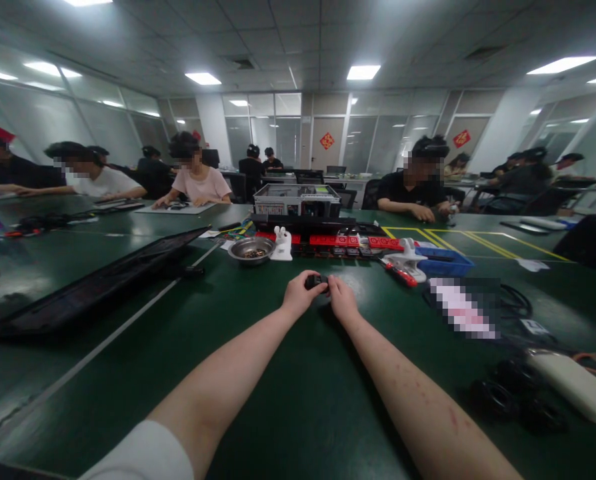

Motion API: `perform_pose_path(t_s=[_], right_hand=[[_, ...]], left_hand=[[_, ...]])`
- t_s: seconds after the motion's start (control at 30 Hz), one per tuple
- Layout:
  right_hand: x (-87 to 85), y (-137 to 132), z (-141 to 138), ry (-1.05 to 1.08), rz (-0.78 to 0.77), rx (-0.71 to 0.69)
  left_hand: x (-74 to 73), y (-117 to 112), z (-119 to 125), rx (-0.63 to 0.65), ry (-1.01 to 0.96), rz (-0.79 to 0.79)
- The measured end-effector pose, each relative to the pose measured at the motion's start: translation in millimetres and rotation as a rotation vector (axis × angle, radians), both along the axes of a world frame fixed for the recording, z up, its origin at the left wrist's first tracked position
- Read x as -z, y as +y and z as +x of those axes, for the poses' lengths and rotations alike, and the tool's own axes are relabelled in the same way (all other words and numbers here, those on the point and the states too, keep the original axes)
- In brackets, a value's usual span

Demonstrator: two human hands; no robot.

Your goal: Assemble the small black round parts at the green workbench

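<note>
A small black object (317,281), too small here to name its kind, is held between my two hands just above the green table. My left hand (299,293) has its fingers closed around its left side. The fingertips of my right hand (343,298) pinch its right side. Beyond my hands stand a metal bowl (238,257) with small brass-coloured pieces in it and a white rabbit-shaped figure (281,244). Behind these runs a row of red packaging (333,241) with dark pieces in front of it.
A screwdriver with a red handle (403,275) lies near a blue tray (441,268). On the left is a long black panel (103,287); on the right are black round parts (493,399) and a cream-coloured block (573,383). Several people sit around the tables.
</note>
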State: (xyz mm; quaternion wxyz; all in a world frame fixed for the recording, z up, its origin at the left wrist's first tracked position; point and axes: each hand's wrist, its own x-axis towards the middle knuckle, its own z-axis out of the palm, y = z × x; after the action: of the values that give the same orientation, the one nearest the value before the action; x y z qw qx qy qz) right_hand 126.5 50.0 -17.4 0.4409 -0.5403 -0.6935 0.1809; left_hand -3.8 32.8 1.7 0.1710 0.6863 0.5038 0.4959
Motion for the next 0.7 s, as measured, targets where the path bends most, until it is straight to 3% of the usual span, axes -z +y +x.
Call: perform_pose_path(t_s=[0.17, 0.4, 0.5, 0.6, 0.7], right_hand=[[-1.5, 0, 1, -0.013, -0.047, -0.026], [-9.2, -9, -3, -0.044, 0.146, -0.122], [-8.2, -9, -5, -0.016, 0.159, -0.168], [-4.4, -5, -5, 0.047, 0.084, -0.125], [-1.9, 0, -1, -0.004, -0.031, -0.039]], left_hand=[[1.3, 1, 1, 0.018, -0.002, -0.038], [11.8, 21, -4, 0.150, -0.437, -0.407], [12.6, 24, -5, 0.119, -0.471, -0.407], [12.8, 22, -3, 0.104, -0.460, -0.381], [11.9, 17, -2, 0.053, -0.299, -0.254]])
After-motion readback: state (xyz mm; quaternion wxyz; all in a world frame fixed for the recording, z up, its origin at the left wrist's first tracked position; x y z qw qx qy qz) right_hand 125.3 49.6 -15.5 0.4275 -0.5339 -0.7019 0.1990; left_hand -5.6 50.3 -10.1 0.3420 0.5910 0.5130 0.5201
